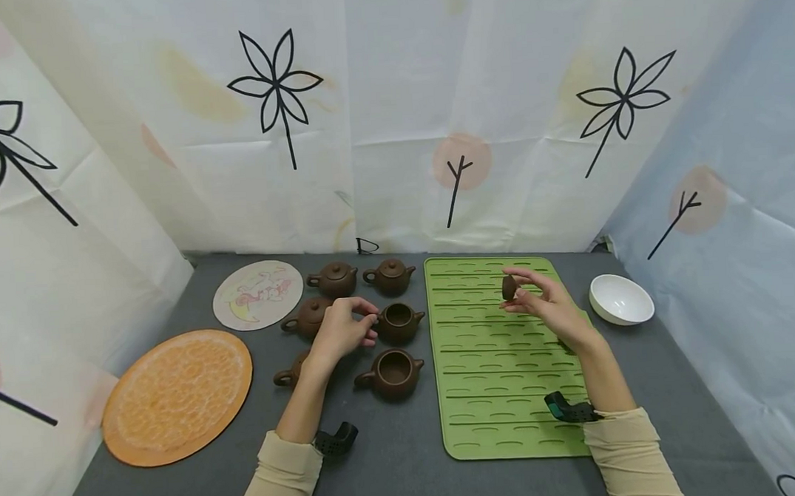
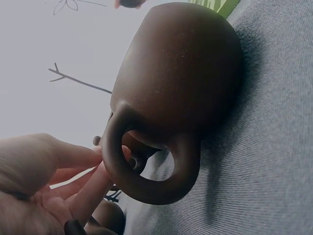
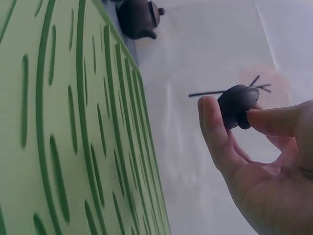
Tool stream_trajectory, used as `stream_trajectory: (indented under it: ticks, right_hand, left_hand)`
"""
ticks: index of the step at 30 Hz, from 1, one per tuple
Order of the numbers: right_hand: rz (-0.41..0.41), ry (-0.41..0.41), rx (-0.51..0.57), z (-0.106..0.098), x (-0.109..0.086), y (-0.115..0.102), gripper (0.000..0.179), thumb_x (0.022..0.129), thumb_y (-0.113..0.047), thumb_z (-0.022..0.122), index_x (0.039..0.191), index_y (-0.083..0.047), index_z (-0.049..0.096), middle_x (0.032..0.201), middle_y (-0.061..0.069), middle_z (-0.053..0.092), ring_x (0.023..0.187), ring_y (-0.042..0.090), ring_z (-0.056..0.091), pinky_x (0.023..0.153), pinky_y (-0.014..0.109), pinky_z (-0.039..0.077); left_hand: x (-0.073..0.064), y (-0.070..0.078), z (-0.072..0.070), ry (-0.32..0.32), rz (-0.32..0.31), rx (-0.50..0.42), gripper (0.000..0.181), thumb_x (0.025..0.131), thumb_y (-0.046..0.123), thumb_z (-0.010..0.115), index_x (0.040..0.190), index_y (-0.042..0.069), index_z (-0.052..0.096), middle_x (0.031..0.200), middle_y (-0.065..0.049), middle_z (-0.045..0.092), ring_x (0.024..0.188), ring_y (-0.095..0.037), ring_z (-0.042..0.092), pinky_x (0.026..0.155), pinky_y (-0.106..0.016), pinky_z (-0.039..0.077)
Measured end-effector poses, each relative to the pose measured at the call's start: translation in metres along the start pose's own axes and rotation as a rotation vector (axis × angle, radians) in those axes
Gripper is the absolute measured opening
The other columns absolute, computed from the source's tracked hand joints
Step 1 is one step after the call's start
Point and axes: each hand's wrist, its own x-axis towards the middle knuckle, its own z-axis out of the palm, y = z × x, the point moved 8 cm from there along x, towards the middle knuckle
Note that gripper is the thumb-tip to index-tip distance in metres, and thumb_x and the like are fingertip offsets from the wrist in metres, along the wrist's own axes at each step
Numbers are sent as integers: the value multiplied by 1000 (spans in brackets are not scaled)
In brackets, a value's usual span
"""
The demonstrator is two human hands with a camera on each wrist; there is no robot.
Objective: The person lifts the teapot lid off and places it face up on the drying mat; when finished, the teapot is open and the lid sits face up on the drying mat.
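My right hand (image 1: 540,301) pinches a small brown teapot lid (image 3: 238,105) between thumb and fingers, raised over the green ridged mat (image 1: 484,392). Its knob sits against the thumb in the right wrist view. On the left, my left hand (image 1: 344,328) has thumb and fingertips together at the handle side of a lidless brown teapot (image 1: 400,333), seeming to pinch the handle, which the fingers cover. Nearer stands a second lidless teapot (image 1: 392,389). A large teapot body (image 2: 181,73) and its handle fill much of the left wrist view.
Lidded teapots (image 1: 337,279) (image 1: 390,278) stand at the back, another (image 1: 310,316) behind the left hand; one (image 1: 295,371) is partly hidden by the forearm. A drawing-printed disc (image 1: 256,295) and an orange mat (image 1: 177,398) lie left. A white bowl (image 1: 619,297) stands right.
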Motion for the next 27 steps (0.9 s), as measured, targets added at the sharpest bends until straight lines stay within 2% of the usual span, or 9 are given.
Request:
stream_trajectory:
  ticks: [6, 11, 14, 18, 21, 24, 26, 27]
  right_hand:
    - [98, 61, -30, -25, -15, 13, 52, 115, -22, 56, 163, -8, 42, 160, 30, 36, 111, 11, 80, 103, 28, 63]
    - [135, 108, -126, -46, -25, 22, 60, 108, -18, 69, 162, -10, 43, 158, 31, 42, 105, 5, 79, 95, 19, 60]
    - [136, 100, -158, -55, -30, 26, 64, 108, -17, 69, 164, -5, 39, 163, 35, 39, 110, -4, 74, 94, 13, 56]
    - [170, 93, -211, -65, -34, 31, 69, 109, -16, 67, 166, 4, 33, 170, 37, 32, 116, -7, 68, 93, 6, 50]
    - [216, 91, -302, -72, -34, 37, 68, 109, -16, 67, 164, 8, 34, 168, 38, 37, 134, 22, 69, 91, 8, 49]
    - [234, 88, -413, -78, -34, 41, 64, 108, -14, 68, 161, 10, 39, 162, 40, 46, 147, 54, 51, 95, 20, 54]
    - [236, 88, -468, -80, -33, 42, 62, 107, -12, 69, 158, 11, 43, 157, 41, 50, 150, 61, 42, 99, 34, 56]
    - [235, 89, -482, -81, -33, 44, 61, 106, -11, 70, 157, 11, 45, 156, 41, 51, 149, 62, 43, 98, 34, 57]
  left_hand:
    - [-1, -1, 0, 0, -8, 1, 12, 104, 6, 71, 114, 3, 77, 106, -20, 80, 74, -15, 79, 66, -31, 68]
    - [-1, 0, 0, -3, 0, 2, 12, 104, 6, 71, 114, 3, 77, 108, -19, 79, 75, -15, 79, 66, -30, 67]
    - [-1, -1, 0, -4, 1, 2, 12, 104, 6, 71, 114, 3, 77, 108, -19, 79, 75, -15, 80, 66, -30, 67]
    - [-1, -1, 0, -3, 1, 1, 12, 105, 6, 70, 114, 4, 77, 109, -19, 79, 76, -16, 80, 66, -31, 67]
    - [-1, 0, 0, -3, 2, 2, 12, 104, 6, 71, 114, 3, 78, 109, -19, 79, 76, -17, 80, 66, -32, 68]
    - [0, 0, -1, -5, 7, 5, 12, 105, 5, 70, 114, 3, 77, 109, -20, 79, 75, -16, 80, 67, -32, 68]
    - [0, 0, 0, -4, 7, 5, 12, 104, 5, 71, 114, 3, 77, 109, -19, 79, 75, -16, 80, 67, -33, 68]
    - [0, 0, -1, -3, 7, 6, 12, 104, 5, 71, 114, 3, 78, 109, -20, 79, 75, -16, 80, 67, -33, 68]
